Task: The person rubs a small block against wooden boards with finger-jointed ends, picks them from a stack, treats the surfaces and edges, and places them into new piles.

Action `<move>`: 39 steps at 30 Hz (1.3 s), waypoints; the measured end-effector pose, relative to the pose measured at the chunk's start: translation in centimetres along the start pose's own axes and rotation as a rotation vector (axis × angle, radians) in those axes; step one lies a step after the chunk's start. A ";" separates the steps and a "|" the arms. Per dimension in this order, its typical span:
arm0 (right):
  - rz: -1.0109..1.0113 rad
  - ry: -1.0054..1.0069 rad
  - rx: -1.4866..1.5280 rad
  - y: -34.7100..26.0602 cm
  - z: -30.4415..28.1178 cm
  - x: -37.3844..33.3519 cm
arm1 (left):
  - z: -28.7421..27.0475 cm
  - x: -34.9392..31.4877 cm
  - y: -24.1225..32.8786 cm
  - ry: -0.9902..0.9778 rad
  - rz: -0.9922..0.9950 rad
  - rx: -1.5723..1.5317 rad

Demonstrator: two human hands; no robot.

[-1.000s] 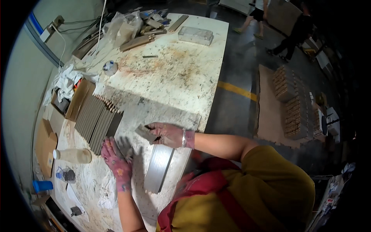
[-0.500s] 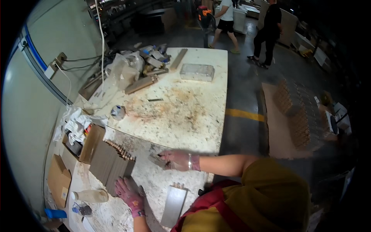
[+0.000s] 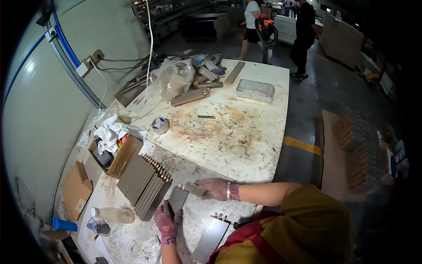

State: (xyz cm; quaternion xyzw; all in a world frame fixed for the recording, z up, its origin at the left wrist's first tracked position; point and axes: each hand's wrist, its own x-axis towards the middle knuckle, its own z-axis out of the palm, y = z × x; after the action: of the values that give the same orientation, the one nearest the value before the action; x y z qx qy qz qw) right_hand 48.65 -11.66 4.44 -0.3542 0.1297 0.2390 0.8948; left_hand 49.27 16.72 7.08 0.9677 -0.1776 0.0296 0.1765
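Workshop floor [image 3: 303,174] dark, pale desk [image 3: 263,145] stained and scuffed. Dowelled grey board [image 3: 177,199] sits on the near part of the desk, just right of the stack of grey boards [image 3: 145,187]. Long axis runs lower-left to upper-right, pegs on the far end, pointing away from the person. Flat or slightly tilted: can't tell.

Left hand [image 3: 167,223], patterned pink glove: clamped on the near end of that board, fingers on its left side, thumb on its right. Right hand [image 3: 214,189], also gloved: closed on a small grey block [image 3: 194,188], which points left, angled slightly up, right by the pegged end. Contact between block and board: can't tell.

Second grey board [image 3: 212,237] lies nearer the person, same general slant, pegs at far end. Cloudy bottle [image 3: 113,214] on its side, left of left hand. Open cardboard box [image 3: 125,157] behind stack.
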 end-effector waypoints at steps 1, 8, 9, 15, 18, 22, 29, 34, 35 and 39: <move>0.001 -0.019 -0.006 0.0 -0.1 -0.1 | -0.1 0.0 0.8 -0.020 0.022 -0.030; 0.035 -0.058 -0.006 0.9 -0.5 0.6 | 1.5 -2.4 2.0 0.096 0.078 0.107; 0.030 -0.079 -0.010 1.1 -0.8 0.5 | 1.5 -2.3 2.2 0.112 0.100 0.116; 0.017 -0.127 -0.094 -0.6 0.6 -3.7 | 1.3 -2.6 2.5 0.122 0.113 0.138; 0.058 -0.108 -0.100 -0.7 0.0 -5.3 | 1.6 -2.5 2.0 0.130 0.136 0.158; 0.074 -0.067 -0.112 -0.6 -1.0 -6.9 | 1.6 -2.3 1.8 0.108 0.101 0.170; 0.072 0.098 -0.134 -0.1 -1.6 -7.8 | 1.3 -2.6 2.3 0.157 0.093 0.151; 0.076 0.060 -0.039 0.5 -3.6 -7.0 | 1.2 -3.6 2.8 0.103 0.060 0.095; 0.049 0.050 -0.033 0.5 -3.7 -6.8 | 1.2 -4.0 2.9 0.101 0.045 0.094; 0.038 0.168 -0.146 -1.2 -3.2 -4.7 | 1.7 -5.4 2.9 0.080 0.108 0.089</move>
State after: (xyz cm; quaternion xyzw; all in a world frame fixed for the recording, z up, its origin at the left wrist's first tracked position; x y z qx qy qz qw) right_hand 45.08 -16.22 4.70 -0.4348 0.1930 0.2340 0.8479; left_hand 43.19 15.35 5.87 0.9616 -0.2208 0.0855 0.1385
